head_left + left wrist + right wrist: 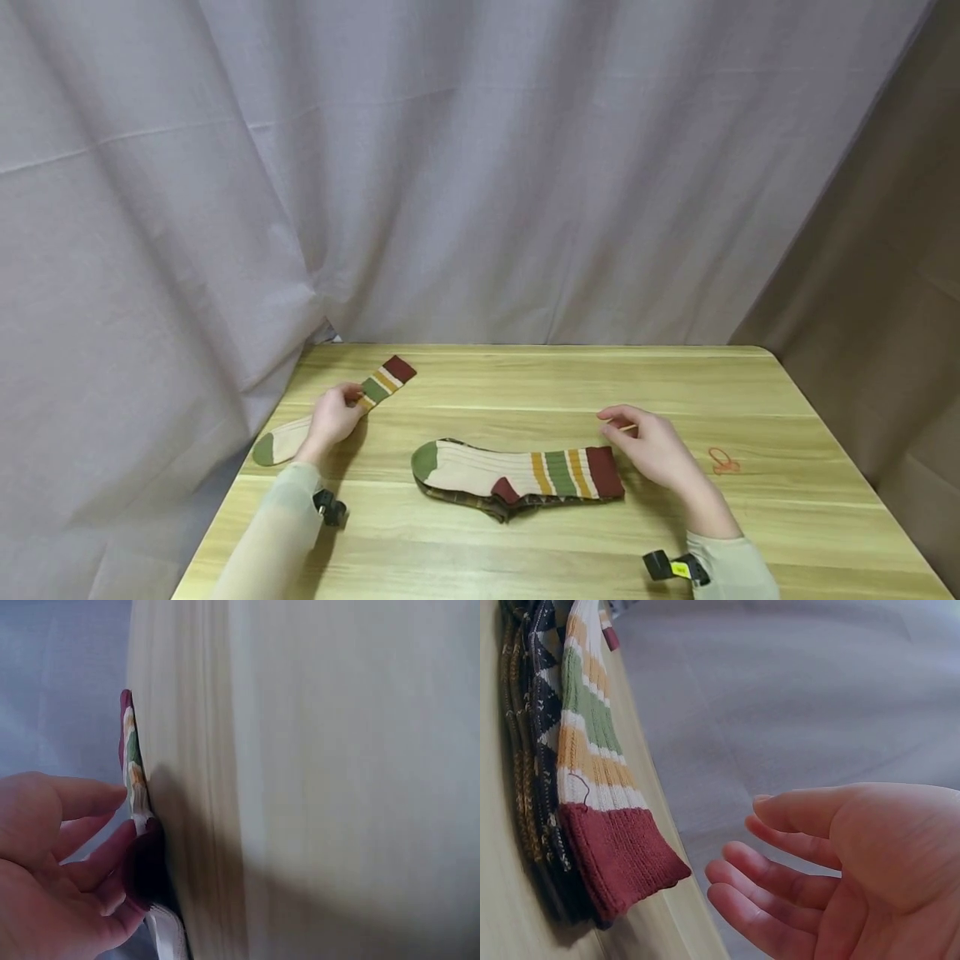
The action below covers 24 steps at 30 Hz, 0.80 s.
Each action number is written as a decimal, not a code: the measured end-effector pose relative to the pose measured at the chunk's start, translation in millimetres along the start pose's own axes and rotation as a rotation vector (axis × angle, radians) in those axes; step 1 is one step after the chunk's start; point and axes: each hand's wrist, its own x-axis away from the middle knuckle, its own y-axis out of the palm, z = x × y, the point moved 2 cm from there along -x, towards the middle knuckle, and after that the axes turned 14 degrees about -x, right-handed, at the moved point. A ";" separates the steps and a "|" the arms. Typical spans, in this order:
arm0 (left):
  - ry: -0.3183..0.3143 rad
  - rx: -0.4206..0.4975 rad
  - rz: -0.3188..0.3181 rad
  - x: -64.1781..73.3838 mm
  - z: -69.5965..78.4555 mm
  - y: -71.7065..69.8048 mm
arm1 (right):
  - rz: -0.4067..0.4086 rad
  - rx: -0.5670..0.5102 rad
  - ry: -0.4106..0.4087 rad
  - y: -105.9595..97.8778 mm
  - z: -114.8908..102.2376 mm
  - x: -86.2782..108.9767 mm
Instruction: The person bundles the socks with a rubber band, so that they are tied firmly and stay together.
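At the left of the table lies a single cream sock [288,437] with a green toe, striped leg and burgundy cuff. My left hand [334,415] is over its middle and pinches its edge between thumb and fingers. In the left wrist view the sock [136,776] appears edge-on, its burgundy heel beside my fingertips. A matching striped sock [480,468] lies flat on top of several dark patterned socks [468,498] in the middle. Just right of its burgundy cuff [630,859], my right hand [648,446] hovers with relaxed fingers, holding nothing and apart from the pile.
A small tangle of orange-red bands [723,462] lies on the wooden table [780,517], right of my right hand. Grey curtains [525,183] hang behind the table's far edge and along its left side; a darker brown one [885,275] hangs at the right.
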 end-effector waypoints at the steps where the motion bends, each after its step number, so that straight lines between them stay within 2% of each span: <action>1: 0.009 0.004 -0.002 0.0 2.5 1.6 | 0.000 0.000 -0.001 0.2 0.1 0.3; 5: 0.032 0.030 -0.033 -1.4 15.7 10.4 | -0.003 -0.005 0.003 0.6 2.2 1.6; 12: 0.072 0.063 -0.083 -7.6 47.0 29.8 | 0.002 0.008 0.009 1.3 3.5 -0.6; 24: 0.192 0.066 -0.141 -9.7 103.3 66.2 | -0.008 -0.038 0.013 1.3 2.9 -2.3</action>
